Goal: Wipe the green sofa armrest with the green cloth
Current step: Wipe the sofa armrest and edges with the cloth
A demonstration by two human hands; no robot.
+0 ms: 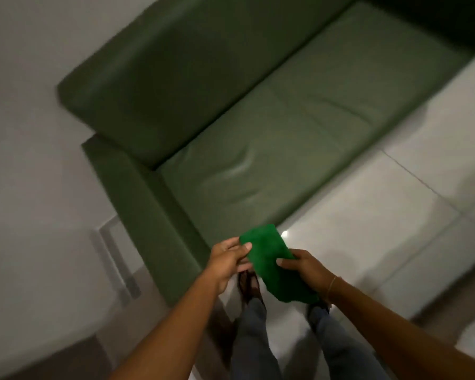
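Note:
A bright green cloth [269, 259], folded into a long strip, is stretched between both hands in front of me. My left hand [228, 261] pinches its upper left edge with thumb on top. My right hand [307, 267] grips its lower right side. The green sofa armrest [140, 209] runs diagonally just left of my left hand, a short gap away from the cloth. The sofa's seat cushion [272, 165] and backrest [176, 86] lie beyond it. The whole view is tilted and slightly blurred.
A white wall [25, 160] borders the sofa on the left, with a low white frame [113, 264] against it. Glossy pale floor tiles [381, 215] spread to the right. My legs in jeans [252, 338] and dark sandals stand below the cloth.

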